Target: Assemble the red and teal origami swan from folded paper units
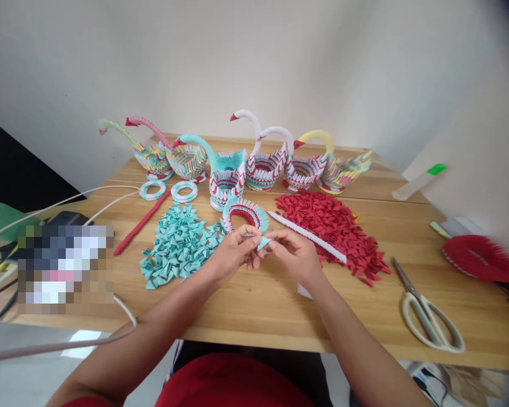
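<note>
My left hand (233, 251) and my right hand (294, 254) meet above the middle of the wooden table (254, 316). Both pinch a small teal folded paper piece (263, 243) between their fingertips. Just behind them lies a half-built ring of red, white and teal pieces (245, 213). A heap of teal folded triangles (178, 243) sits to the left of my hands. To the right spreads a heap of red folded triangles (335, 229), with a white strip of joined pieces (307, 236) lying across it.
Several finished paper swans (237, 161) line the back of the table. Two teal rings (169, 190) and a red strip (142, 223) lie at left. Scissors (428, 316) rest at right, near a red paper piece (479, 257). White cables (89, 212) cross the left side.
</note>
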A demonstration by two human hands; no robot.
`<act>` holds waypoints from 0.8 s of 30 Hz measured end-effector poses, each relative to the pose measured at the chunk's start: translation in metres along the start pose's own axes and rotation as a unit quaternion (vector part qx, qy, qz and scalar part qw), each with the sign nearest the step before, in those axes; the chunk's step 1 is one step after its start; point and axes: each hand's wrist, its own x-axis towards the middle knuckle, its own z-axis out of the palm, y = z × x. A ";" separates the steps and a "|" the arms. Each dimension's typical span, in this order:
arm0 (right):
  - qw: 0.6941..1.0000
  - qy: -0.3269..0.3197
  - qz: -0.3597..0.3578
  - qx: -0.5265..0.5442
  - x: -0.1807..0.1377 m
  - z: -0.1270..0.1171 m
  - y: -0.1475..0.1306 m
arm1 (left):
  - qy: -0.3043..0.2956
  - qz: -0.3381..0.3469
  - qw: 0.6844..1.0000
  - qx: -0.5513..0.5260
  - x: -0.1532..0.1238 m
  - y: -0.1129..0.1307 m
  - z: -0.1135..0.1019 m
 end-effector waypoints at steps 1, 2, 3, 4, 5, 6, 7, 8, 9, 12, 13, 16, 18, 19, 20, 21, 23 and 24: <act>1.000 0.002 0.003 -0.004 0.000 0.000 0.001 | 0.001 -0.004 1.000 -0.007 0.000 0.001 0.000; 1.000 0.005 0.005 -0.012 0.000 0.000 0.002 | 0.001 -0.008 1.000 -0.011 -0.001 0.001 0.000; 1.000 0.009 0.003 -0.022 0.000 0.000 0.002 | -0.002 -0.011 1.000 -0.013 -0.001 0.001 0.000; 0.999 0.013 -0.003 -0.038 0.000 0.000 0.002 | -0.007 -0.010 1.000 -0.013 -0.001 0.001 0.000; 0.998 0.018 -0.016 -0.060 0.000 0.000 0.002 | -0.011 -0.006 1.000 -0.009 0.000 0.000 -0.001; 0.995 0.024 -0.034 -0.088 -0.001 0.000 0.001 | -0.013 -0.001 1.000 -0.004 0.000 -0.001 -0.002; 0.991 0.028 -0.055 -0.120 -0.001 0.000 0.000 | -0.015 0.003 1.000 0.001 0.001 -0.002 -0.002; 0.985 0.030 -0.077 -0.153 -0.001 0.000 -0.001 | -0.017 0.006 1.000 0.006 0.001 -0.003 -0.003; 0.978 0.033 -0.099 -0.182 -0.002 0.000 -0.003 | -0.019 0.006 1.000 0.009 0.002 -0.005 -0.003; 0.963 0.037 -0.140 -0.228 -0.003 0.001 -0.007 | -0.031 0.001 0.999 0.015 0.004 -0.007 -0.004; 0.961 0.037 -0.146 -0.233 -0.003 0.001 -0.007 | -0.031 0.004 0.999 0.023 0.004 -0.007 -0.003; 0.957 0.035 -0.156 -0.244 -0.003 0.001 -0.007 | 0.003 0.037 0.996 0.086 0.005 -0.009 -0.002; 0.956 0.037 -0.161 -0.244 -0.002 0.001 -0.006 | 0.047 0.079 0.982 0.164 0.004 -0.010 -0.001; 0.955 0.038 -0.163 -0.243 -0.002 0.001 -0.006 | 0.066 0.102 0.971 0.207 0.004 -0.010 0.000; 0.956 0.040 -0.163 -0.242 -0.002 0.001 -0.006 | 0.082 0.123 0.958 0.248 0.003 -0.010 0.001; 0.956 0.041 -0.163 -0.241 -0.002 0.002 -0.006 | 0.092 0.141 0.944 0.283 0.002 -0.009 0.001; 0.956 0.042 -0.157 -0.242 -0.002 0.002 -0.007 | 0.102 0.164 0.925 0.329 0.001 -0.008 0.002; 0.957 0.042 -0.155 -0.242 -0.002 0.002 -0.007 | 0.103 0.169 0.920 0.338 0.001 -0.008 0.001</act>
